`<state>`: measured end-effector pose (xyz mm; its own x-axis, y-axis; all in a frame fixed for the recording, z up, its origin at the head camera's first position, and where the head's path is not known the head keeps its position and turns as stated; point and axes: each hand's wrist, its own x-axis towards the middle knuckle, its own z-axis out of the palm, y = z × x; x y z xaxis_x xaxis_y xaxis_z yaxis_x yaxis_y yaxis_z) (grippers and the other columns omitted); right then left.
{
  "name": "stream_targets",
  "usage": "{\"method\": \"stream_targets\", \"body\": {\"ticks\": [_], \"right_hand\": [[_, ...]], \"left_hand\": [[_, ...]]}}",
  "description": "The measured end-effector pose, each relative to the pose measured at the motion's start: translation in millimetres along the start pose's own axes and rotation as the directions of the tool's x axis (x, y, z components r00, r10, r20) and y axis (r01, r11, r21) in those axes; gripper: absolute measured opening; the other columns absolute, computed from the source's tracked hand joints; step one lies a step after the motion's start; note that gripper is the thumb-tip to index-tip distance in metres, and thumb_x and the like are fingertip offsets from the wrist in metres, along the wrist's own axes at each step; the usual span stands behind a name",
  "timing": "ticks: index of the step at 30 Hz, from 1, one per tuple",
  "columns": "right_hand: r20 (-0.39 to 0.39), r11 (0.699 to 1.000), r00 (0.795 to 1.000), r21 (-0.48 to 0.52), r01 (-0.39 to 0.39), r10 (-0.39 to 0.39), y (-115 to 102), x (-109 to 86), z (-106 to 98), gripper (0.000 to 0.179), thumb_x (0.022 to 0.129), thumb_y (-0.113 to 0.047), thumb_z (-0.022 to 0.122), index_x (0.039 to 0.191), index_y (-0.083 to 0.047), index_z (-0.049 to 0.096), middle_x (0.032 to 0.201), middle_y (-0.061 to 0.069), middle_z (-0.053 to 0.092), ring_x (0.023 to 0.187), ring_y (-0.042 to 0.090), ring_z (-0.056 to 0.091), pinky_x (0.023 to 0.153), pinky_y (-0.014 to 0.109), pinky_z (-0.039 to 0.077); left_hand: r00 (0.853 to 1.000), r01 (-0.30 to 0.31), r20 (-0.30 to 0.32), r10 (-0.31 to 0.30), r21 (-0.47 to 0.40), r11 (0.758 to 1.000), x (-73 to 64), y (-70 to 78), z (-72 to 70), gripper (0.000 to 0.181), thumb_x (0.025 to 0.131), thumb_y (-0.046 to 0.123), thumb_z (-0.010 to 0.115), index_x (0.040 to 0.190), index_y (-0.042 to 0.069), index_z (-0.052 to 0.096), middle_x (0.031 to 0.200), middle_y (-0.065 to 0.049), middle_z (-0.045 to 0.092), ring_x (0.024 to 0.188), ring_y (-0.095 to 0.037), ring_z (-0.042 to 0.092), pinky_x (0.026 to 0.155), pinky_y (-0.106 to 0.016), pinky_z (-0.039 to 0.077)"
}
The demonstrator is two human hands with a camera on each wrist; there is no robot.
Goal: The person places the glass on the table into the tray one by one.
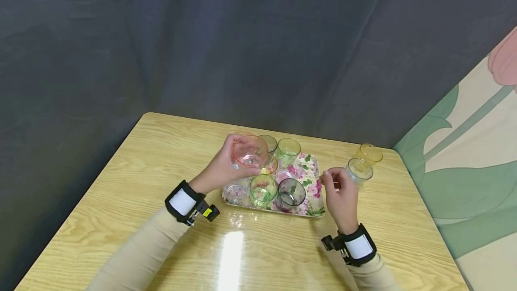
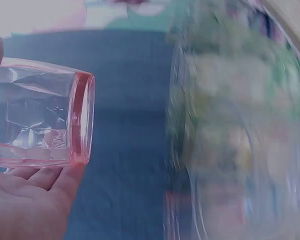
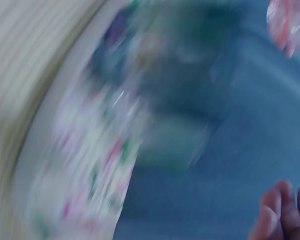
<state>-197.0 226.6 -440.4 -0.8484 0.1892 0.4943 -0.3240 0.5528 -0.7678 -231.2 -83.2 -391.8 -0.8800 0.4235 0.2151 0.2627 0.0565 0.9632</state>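
Note:
My left hand (image 1: 222,167) grips a pink faceted glass (image 1: 251,152) above the left part of a floral tray (image 1: 312,187). In the left wrist view the glass (image 2: 40,117) lies sideways between thumb and fingers. Below it on the tray stand green glasses (image 1: 263,191), a dark grey glass (image 1: 291,193), a clear glass (image 1: 235,193) and others partly hidden. My right hand (image 1: 343,196) hovers by the tray's right edge with loosely bent fingers; the right wrist view shows the hand (image 3: 285,215) holding nothing.
A light blue glass (image 1: 360,169) stands just beyond my right hand, with a yellow glass (image 1: 370,153) behind it. The wooden table (image 1: 258,255) meets a dark curtain (image 1: 250,57) at the back. A patterned cloth (image 1: 476,147) hangs at the right.

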Motion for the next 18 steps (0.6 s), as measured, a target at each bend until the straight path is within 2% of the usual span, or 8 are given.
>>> {"method": "stream_targets", "body": {"ticks": [2, 5, 9, 11, 13, 15, 16, 18], "right_hand": [[0.061, 0.982, 0.998, 0.187, 0.018, -0.03, -13.5, -2.8, 4.7, 0.019, 0.102, -0.008, 0.053, 0.111, 0.007, 0.061, 0.104, 0.008, 0.066, 0.092, 0.005, 0.059, 0.076, 0.013, 0.047], [0.186, 0.916, 0.977, 0.401, 0.025, -0.108, -32.0, -6.3, 11.6, 0.033, 0.105, -0.004, 0.041, 0.135, 0.008, 0.048, 0.132, 0.004, 0.055, 0.121, 0.014, 0.053, 0.098, 0.018, 0.045], [0.355, 0.832, 0.908, 0.554, -0.012, -0.223, -49.2, -10.0, 20.3, 0.052, 0.109, -0.015, 0.028, 0.158, -0.004, 0.018, 0.163, 0.006, 0.025, 0.15, 0.019, 0.025, 0.118, 0.02, 0.029], [0.429, 0.799, 0.864, 0.599, -0.055, -0.262, -54.4, -11.3, 24.3, 0.058, 0.11, -0.027, 0.025, 0.161, -0.013, 0.002, 0.169, 0.007, 0.003, 0.156, 0.021, 0.005, 0.126, 0.032, 0.014], [0.484, 0.781, 0.827, 0.618, -0.09, -0.287, -58.0, -12.3, 27.6, 0.063, 0.109, -0.039, 0.023, 0.16, -0.021, -0.01, 0.168, 0.007, -0.013, 0.156, 0.024, -0.009, 0.126, 0.048, 0.001], [0.515, 0.766, 0.798, 0.634, -0.107, -0.314, -60.2, -12.7, 29.9, 0.068, 0.108, -0.047, 0.021, 0.158, -0.023, -0.018, 0.166, 0.009, -0.023, 0.154, 0.024, -0.017, 0.118, 0.065, -0.01], [0.519, 0.757, 0.788, 0.645, -0.107, -0.331, -61.1, -12.9, 30.8, 0.069, 0.107, -0.048, 0.021, 0.157, -0.022, -0.02, 0.165, 0.011, -0.025, 0.154, 0.024, -0.017, 0.112, 0.073, -0.013], [0.522, 0.75, 0.776, 0.654, -0.097, -0.355, -62.0, -13.0, 31.4, 0.071, 0.107, -0.049, 0.02, 0.157, -0.02, -0.022, 0.165, 0.012, -0.025, 0.154, 0.016, -0.011, 0.107, 0.078, -0.013]], "left_hand": [[0.998, -0.03, 0.047, 0.032, -0.041, 0.999, -0.9, 5.9, 10.9, 0.069, 0.083, 0.003, 0.078, 0.134, 0.008, 0.031, 0.149, -0.011, 0.045, 0.14, -0.029, 0.044, 0.097, -0.039, 0.055], [0.994, -0.054, 0.089, 0.058, -0.043, 0.998, -2.6, 13.1, 26.1, 0.068, 0.083, 0.004, 0.078, 0.133, 0.008, 0.033, 0.149, -0.009, 0.046, 0.143, -0.025, 0.041, 0.103, -0.044, 0.051], [0.99, -0.073, 0.123, 0.074, -0.007, 0.997, -3.4, 18.0, 41.9, 0.07, 0.083, 0.009, 0.08, 0.136, 0.01, 0.034, 0.15, -0.007, 0.046, 0.144, -0.024, 0.041, 0.111, -0.047, 0.043], [0.989, -0.077, 0.127, 0.075, 0.017, 0.997, -2.8, 18.7, 47.5, 0.073, 0.082, 0.011, 0.081, 0.139, 0.012, 0.035, 0.151, -0.005, 0.044, 0.144, -0.024, 0.04, 0.114, -0.045, 0.04], [0.989, -0.078, 0.127, 0.07, 0.054, 0.996, -2.5, 19.3, 51.3, 0.076, 0.081, 0.013, 0.082, 0.142, 0.014, 0.036, 0.151, -0.004, 0.043, 0.145, -0.023, 0.039, 0.117, -0.044, 0.035], [0.988, -0.089, 0.131, 0.077, 0.092, 0.992, -1.7, 19.2, 53.8, 0.079, 0.079, 0.014, 0.084, 0.143, 0.014, 0.038, 0.151, -0.003, 0.043, 0.145, -0.024, 0.038, 0.119, -0.045, 0.032], [0.988, -0.093, 0.134, 0.078, 0.109, 0.99, -1.6, 19.4, 54.6, 0.079, 0.078, 0.014, 0.084, 0.143, 0.015, 0.04, 0.15, -0.002, 0.043, 0.144, -0.024, 0.038, 0.119, -0.046, 0.032], [0.987, -0.104, 0.139, 0.083, 0.15, 0.983, -1.6, 19.6, 55.5, 0.08, 0.077, 0.016, 0.085, 0.144, 0.016, 0.042, 0.149, -0.002, 0.042, 0.142, -0.024, 0.038, 0.117, -0.048, 0.034]]}}
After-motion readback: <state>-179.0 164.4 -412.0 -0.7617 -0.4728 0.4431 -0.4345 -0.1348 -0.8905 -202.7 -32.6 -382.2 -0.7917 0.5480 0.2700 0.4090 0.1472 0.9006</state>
